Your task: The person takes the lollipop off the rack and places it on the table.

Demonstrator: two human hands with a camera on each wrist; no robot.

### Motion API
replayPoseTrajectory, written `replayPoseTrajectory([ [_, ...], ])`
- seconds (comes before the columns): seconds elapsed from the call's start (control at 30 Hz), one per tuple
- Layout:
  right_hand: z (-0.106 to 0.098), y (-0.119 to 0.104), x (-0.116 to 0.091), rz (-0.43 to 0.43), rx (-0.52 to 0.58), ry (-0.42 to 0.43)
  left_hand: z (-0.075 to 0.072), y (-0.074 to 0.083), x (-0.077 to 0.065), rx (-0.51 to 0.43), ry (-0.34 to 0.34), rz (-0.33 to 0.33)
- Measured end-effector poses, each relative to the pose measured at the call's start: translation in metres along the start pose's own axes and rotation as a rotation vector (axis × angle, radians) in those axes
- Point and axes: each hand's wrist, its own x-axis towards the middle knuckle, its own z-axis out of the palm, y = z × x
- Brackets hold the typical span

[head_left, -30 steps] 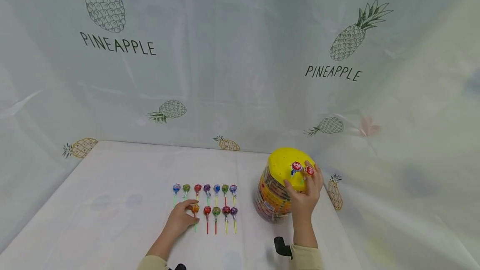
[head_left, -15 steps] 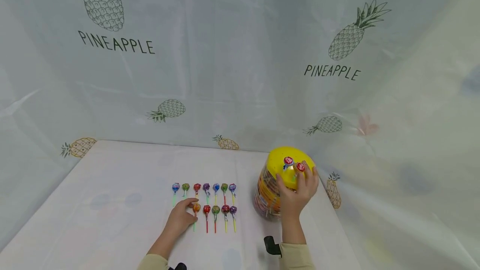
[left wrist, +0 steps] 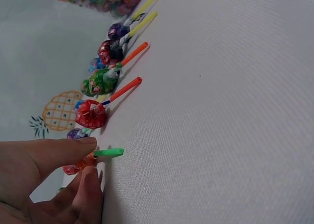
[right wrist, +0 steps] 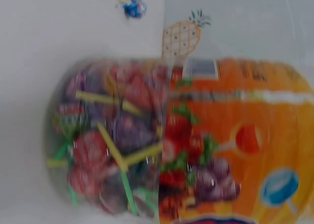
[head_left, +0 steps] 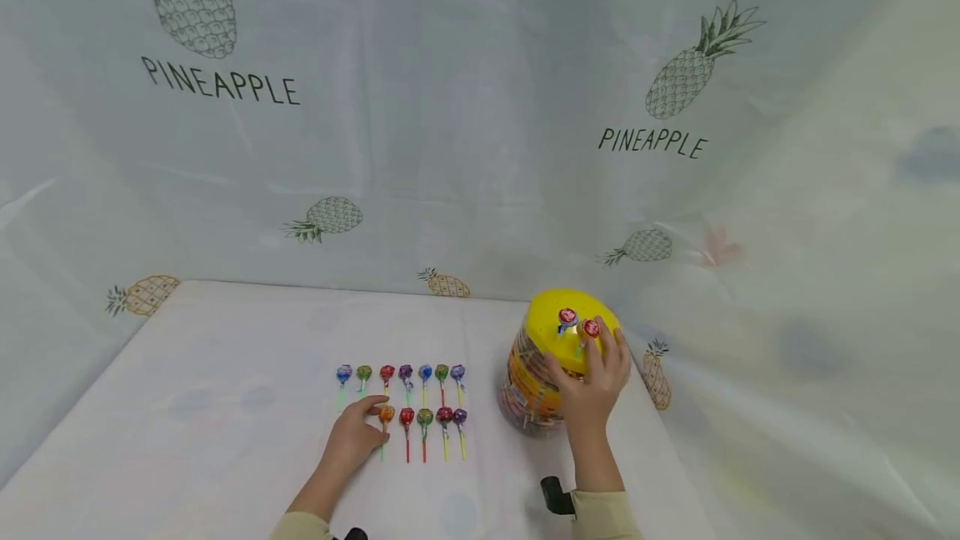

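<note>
My left hand (head_left: 351, 437) pinches an orange lollipop (head_left: 386, 413) with a green stick, close over the table at the left end of the nearer row. In the left wrist view the thumb (left wrist: 64, 151) and fingertips meet about its wrapper, partly hiding the candy. My right hand (head_left: 592, 382) is at the yellow lid of a big clear candy jar (head_left: 536, 386), thumb and fingers spread. It holds two red-wrapped lollipops, one lollipop (head_left: 567, 317) over the lid and another lollipop (head_left: 591, 328) at the fingertips. The right wrist view shows the jar's blurred side (right wrist: 113, 135), no fingers.
Several wrapped lollipops lie on the white table (head_left: 247, 340) in two rows, a farther row led by a blue lollipop (head_left: 343, 373) and a nearer one with a red lollipop (head_left: 407, 417). Behind hangs a pineapple-print curtain (head_left: 450, 107).
The right hand and its two lollipops have shifted left across the jar's lid. The left hand stays at the orange lollipop. The whole head view has drifted slightly.
</note>
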Motion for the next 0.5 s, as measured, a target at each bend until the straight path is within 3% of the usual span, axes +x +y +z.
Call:
replayPoseTrajectory([
  [0.1, -0.006, 0.010, 0.003, -0.064, 0.027, -0.065, -0.002, -0.001, -0.002, 0.003, 0.002, 0.007],
  [0.2, -0.014, 0.021, 0.009, -0.113, 0.078, -0.183, -0.003, -0.002, -0.003, 0.000, -0.004, 0.005],
  [0.33, -0.024, 0.036, 0.018, -0.144, 0.137, -0.345, -0.005, -0.002, -0.004, -0.004, -0.017, 0.007],
  [0.5, -0.031, 0.051, 0.029, -0.185, 0.182, -0.461, -0.006, 0.000, -0.007, -0.018, -0.025, 0.007],
])
